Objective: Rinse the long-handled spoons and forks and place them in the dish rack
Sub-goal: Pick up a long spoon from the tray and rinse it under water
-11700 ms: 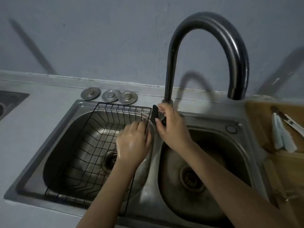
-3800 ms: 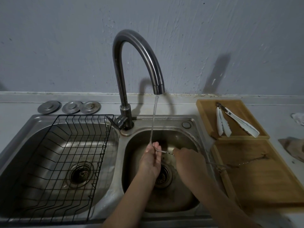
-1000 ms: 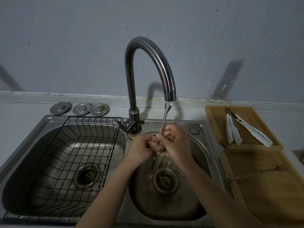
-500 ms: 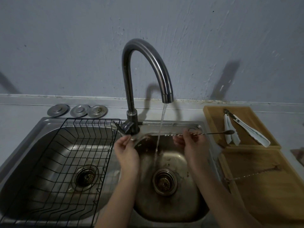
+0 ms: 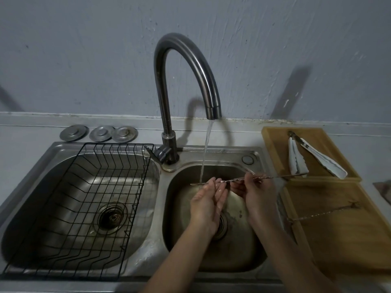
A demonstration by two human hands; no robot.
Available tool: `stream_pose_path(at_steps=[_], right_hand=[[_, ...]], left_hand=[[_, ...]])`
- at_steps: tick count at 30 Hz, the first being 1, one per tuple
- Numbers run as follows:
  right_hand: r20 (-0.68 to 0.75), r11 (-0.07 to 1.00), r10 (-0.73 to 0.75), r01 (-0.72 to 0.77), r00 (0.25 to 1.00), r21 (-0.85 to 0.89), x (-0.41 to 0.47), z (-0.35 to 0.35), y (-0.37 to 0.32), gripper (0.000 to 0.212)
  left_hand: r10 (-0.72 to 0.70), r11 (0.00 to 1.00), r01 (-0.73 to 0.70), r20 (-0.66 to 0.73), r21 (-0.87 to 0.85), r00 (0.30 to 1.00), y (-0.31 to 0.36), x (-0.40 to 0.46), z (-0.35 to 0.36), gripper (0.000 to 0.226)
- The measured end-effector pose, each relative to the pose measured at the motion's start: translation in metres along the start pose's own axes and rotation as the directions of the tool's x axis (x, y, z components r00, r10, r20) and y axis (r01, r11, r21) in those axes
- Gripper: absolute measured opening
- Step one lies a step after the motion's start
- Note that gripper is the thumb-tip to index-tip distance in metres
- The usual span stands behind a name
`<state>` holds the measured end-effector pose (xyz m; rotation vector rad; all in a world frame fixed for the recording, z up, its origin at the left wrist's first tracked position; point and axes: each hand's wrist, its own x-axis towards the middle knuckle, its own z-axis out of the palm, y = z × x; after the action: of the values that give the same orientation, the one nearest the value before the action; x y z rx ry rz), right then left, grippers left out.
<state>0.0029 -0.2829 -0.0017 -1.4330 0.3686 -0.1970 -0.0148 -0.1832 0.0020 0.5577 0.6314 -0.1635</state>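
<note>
Two hands work over the right basin of the stainless steel double sink (image 5: 257, 154). My right hand (image 5: 257, 192) has its grip pinched shut on the long thin twisted-handle metal utensil (image 5: 234, 179), which lies almost level across the basin. Its right end reaches out over the edge of the upper wooden tray (image 5: 273, 144); its left end sits in the stream of water (image 5: 205, 149) falling from the dark curved gooseneck faucet (image 5: 182, 60). Whether it is a spoon or a fork I cannot tell. My left hand (image 5: 208, 205) is loose, fingers half curled, fingertips touching the utensil near the stream without closing around it.

The black wire dish rack (image 5: 88, 208) sits in the left basin and holds nothing. On the upper tray lie white-tipped tongs (image 5: 317, 157). A second thin twisted utensil (image 5: 323, 213) rests on the lower wooden tray (image 5: 338, 246). Three round metal sink plugs (image 5: 99, 133) line the desk (image 5: 25, 144) behind the rack.
</note>
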Motion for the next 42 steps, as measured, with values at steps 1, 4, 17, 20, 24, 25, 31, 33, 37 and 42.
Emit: stream_pose_path(at_steps=[1,4,17,20,24,25,31,33,37,42], right_hand=[[0.002,1.000,-0.008,0.008,1.000,0.015,0.000,-0.001,-0.001,0.026],[0.016,1.000,-0.021,0.020,1.000,0.010,0.001,-0.003,0.000,0.023],[0.012,0.999,0.025,-0.026,1.000,0.042,-0.001,0.004,0.004,0.021],[-0.005,0.998,0.050,-0.050,0.999,0.036,-0.001,0.000,0.003,0.025],[-0.013,1.000,0.023,-0.022,1.000,0.017,-0.005,-0.005,-0.002,0.020],[-0.015,1.000,0.010,-0.010,1.000,0.009,-0.005,-0.005,-0.003,0.017],[-0.037,0.999,0.048,-0.047,0.998,0.018,-0.003,-0.012,-0.006,0.019],[-0.038,0.999,0.038,-0.037,0.999,0.007,-0.003,-0.011,-0.005,0.018],[-0.036,1.000,0.008,-0.007,0.999,0.027,-0.009,-0.008,-0.004,0.010],[-0.014,0.994,0.074,-0.073,0.997,0.084,-0.009,-0.015,-0.006,0.012]], left_hand=[[-0.011,1.000,0.011,-0.008,-0.021,1.000,0.000,0.000,0.001,0.019],[-0.020,0.998,0.019,-0.016,-0.062,1.000,0.002,0.001,0.000,0.018],[-0.054,0.993,0.041,-0.123,-0.109,0.991,0.014,0.017,-0.010,0.051],[-0.065,0.995,0.054,-0.129,-0.087,0.989,0.010,0.015,-0.011,0.058],[-0.029,1.000,0.030,-0.135,0.005,0.990,0.005,0.013,-0.004,0.024],[-0.033,0.999,0.037,-0.136,0.025,0.990,0.003,0.013,-0.002,0.020],[-0.121,0.992,0.119,-0.089,-0.028,0.989,0.006,0.017,-0.002,0.045],[-0.150,0.989,0.147,-0.091,-0.033,0.985,0.007,0.018,-0.004,0.053],[-0.167,0.986,0.167,-0.061,0.000,0.984,0.007,0.017,-0.003,0.035],[-0.180,0.984,0.180,-0.028,0.006,0.983,0.011,0.019,-0.006,0.045]])
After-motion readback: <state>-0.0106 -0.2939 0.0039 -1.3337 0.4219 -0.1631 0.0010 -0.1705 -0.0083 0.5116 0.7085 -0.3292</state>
